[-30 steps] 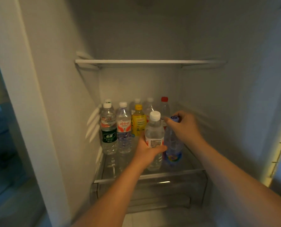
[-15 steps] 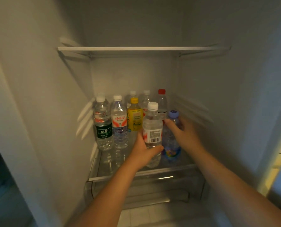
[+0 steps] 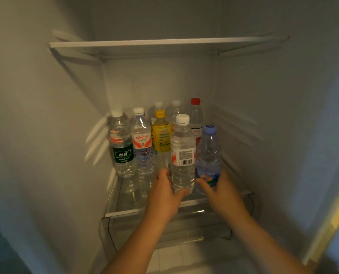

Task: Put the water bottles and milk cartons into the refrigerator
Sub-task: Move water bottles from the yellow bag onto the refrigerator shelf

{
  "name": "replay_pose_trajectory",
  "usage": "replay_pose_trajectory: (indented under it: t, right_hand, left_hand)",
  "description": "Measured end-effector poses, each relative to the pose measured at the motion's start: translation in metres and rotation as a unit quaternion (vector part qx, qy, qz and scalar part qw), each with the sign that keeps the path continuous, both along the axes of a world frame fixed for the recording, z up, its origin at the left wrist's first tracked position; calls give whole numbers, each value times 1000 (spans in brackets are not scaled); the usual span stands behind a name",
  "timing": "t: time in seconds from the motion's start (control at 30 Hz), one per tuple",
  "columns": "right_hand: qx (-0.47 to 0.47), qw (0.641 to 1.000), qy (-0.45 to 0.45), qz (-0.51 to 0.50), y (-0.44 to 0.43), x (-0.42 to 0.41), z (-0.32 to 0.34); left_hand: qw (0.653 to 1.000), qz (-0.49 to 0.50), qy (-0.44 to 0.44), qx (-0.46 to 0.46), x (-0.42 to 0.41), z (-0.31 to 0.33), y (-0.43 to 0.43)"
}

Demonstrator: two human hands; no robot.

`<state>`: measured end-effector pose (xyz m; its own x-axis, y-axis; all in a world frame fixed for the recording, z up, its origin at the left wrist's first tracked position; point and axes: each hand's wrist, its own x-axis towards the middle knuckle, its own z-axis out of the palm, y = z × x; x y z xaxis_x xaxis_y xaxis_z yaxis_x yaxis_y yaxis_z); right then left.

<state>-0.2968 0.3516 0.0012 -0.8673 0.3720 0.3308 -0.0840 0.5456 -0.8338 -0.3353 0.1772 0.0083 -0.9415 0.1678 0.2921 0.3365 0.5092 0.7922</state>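
We note both arms reaching into the open refrigerator (image 3: 263, 115), down to the glass shelf (image 3: 125, 200) above a clear drawer (image 3: 164, 230). The left hand (image 3: 165, 196) grasps the white-capped water bottle (image 3: 183, 155) low on its body, fingers curled round the left side and thumb across the front, under the barcode label. The right hand (image 3: 222, 196) grasps the blue-capped water bottle (image 3: 209, 153) round its coloured base, thumb on the near side, fingers wrapped behind. Both bottles are upright and touch side by side at the front right of the shelf; the hands hide their bases, so we cannot tell whether they rest on the glass. To the left stand a green-labelled bottle (image 3: 122, 147) and a red-and-white-labelled bottle (image 3: 142, 143), then a yellow bottle (image 3: 161, 135). Behind these stand two pale-capped bottles (image 3: 158, 107) and a red-capped bottle (image 3: 196, 115) near the back wall. An upper shelf (image 3: 154, 42) spans the compartment overhead. No milk cartons are in view.
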Motion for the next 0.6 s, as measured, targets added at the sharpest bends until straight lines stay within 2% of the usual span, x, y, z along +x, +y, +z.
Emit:
replay_pose_trajectory:
  t: [0.37,0.6]
  right_hand:
    - [103,983,-131,-71,4,-27,1]
    - [186,961,-179,-96,14,-53,7]
  left_hand:
    - [1000,12,-11,16,-26,10,25]
    - [998,63,-10,-7,-49,9,41]
